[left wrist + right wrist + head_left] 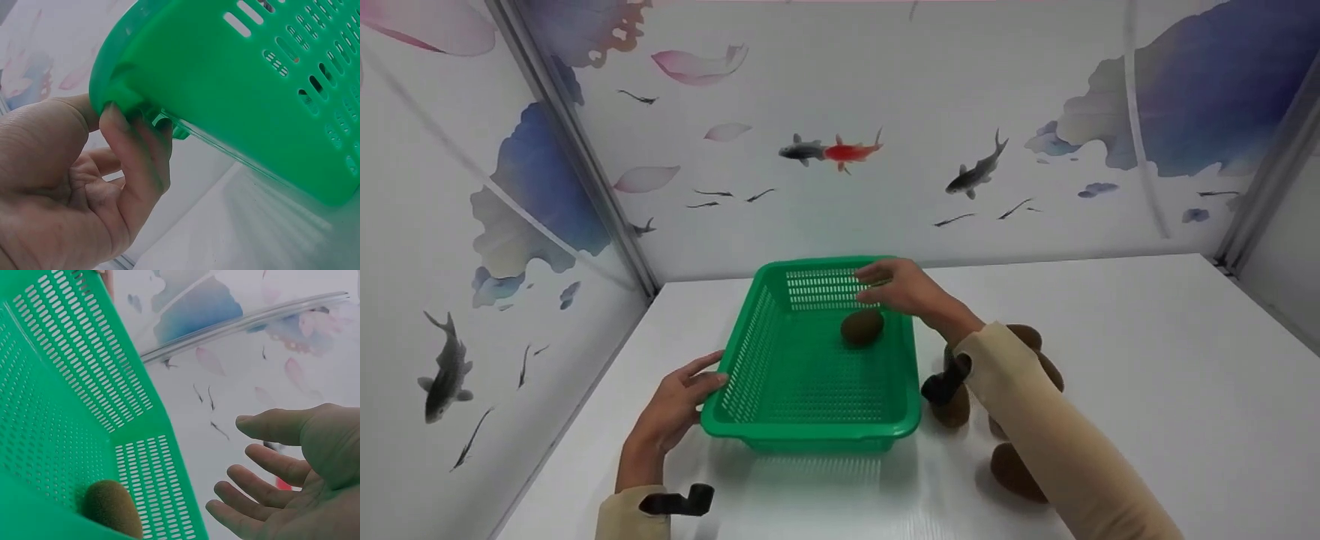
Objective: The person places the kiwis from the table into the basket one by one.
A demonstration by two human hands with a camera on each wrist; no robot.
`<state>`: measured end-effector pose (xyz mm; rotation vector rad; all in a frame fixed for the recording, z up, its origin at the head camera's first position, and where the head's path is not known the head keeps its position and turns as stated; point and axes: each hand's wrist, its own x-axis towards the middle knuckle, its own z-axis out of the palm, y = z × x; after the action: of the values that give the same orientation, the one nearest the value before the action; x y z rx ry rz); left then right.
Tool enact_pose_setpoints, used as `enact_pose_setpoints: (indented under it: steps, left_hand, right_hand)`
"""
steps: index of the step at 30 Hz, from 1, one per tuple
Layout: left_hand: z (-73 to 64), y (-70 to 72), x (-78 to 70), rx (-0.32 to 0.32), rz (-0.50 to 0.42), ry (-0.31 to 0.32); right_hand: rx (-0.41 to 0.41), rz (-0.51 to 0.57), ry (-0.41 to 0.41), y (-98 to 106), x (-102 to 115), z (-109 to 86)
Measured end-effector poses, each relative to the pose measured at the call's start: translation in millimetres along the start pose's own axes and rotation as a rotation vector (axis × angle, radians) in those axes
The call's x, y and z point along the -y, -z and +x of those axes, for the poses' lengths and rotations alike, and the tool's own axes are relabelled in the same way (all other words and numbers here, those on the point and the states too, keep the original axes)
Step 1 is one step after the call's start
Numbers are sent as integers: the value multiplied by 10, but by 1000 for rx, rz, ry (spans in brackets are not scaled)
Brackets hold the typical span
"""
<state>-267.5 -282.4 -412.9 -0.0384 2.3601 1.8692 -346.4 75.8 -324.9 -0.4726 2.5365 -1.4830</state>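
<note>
A green plastic basket (810, 442) with slotted walls stands on the white table. My left hand (671, 401) grips its left rim, thumb on one side and fingers curled under the lip, as the left wrist view shows of the hand (118, 169) and basket (225, 101). Inside, toward the far right corner, lies one brown fuzzy kiwi (862, 328), also seen in the right wrist view as a kiwi (114, 507). Above that kiwi, near the far right rim, my right hand (901, 286) hovers with nothing in it. Its fingers are spread and relaxed in the right wrist view (287, 472).
Several more kiwis (1016, 471) lie on the table (1147, 360) right of the basket, partly hidden beneath the right forearm. White panels (885, 217) painted with fish and petals rise at the back and left, joined by metal corner posts (577, 150).
</note>
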Motion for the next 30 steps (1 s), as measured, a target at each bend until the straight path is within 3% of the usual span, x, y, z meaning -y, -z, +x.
enact_pose_setpoints:
  steps: [13,30]
  left_hand:
    - [-6,27,3,21,-12,-9]
    - [-12,24,0,23,-18,6]
  right_hand:
    - [-32,31,75,267,-159,-510]
    - [-78,67,-49,705,-759,-853]
